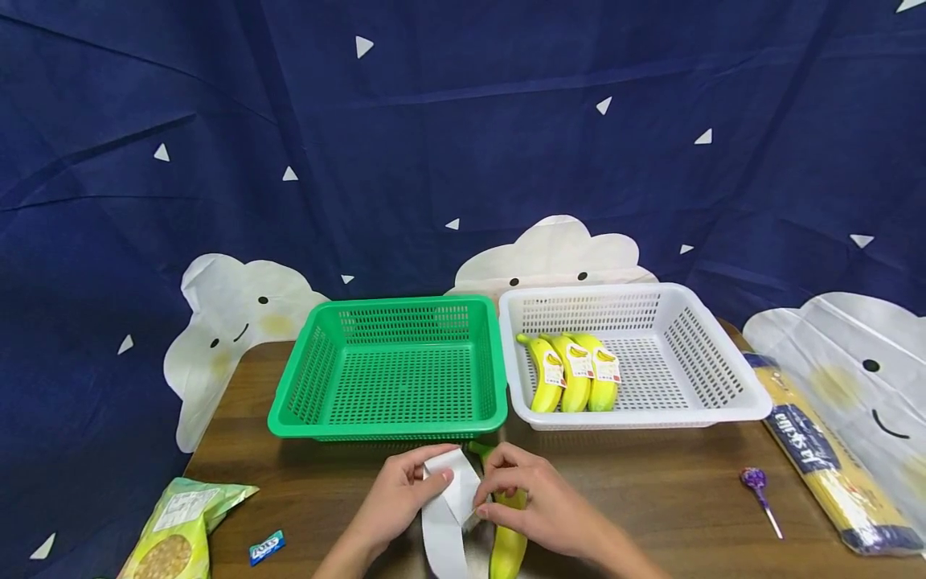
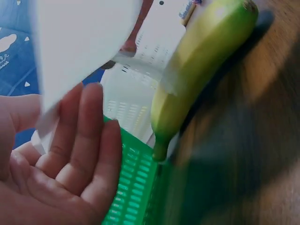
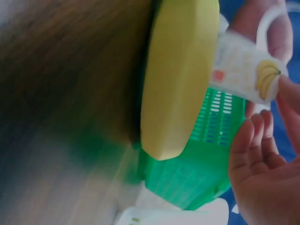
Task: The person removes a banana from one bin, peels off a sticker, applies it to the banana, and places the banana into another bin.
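My left hand (image 1: 400, 492) grips a white strip of label paper (image 1: 444, 537) that is folded over at the top and hangs toward the table's front edge. At its edge my right hand (image 1: 534, 492) pinches a label sticker (image 3: 243, 70) printed with bananas, seen in the right wrist view. Whether the sticker is fully off the strip I cannot tell. A single yellow banana with a green stem (image 1: 508, 548) lies on the table below the right hand, which partly hides it in the head view. No label shows on the visible sides of this banana.
Behind the hands stand a green basket (image 1: 391, 430) and a white basket (image 1: 651, 416) with 3 labelled bananas (image 1: 576, 374) inside. A snack bag (image 1: 174, 531) and small blue packet (image 1: 267, 548) lie left. A lollipop (image 1: 755, 480) and pasta pack (image 1: 825, 458) lie right.
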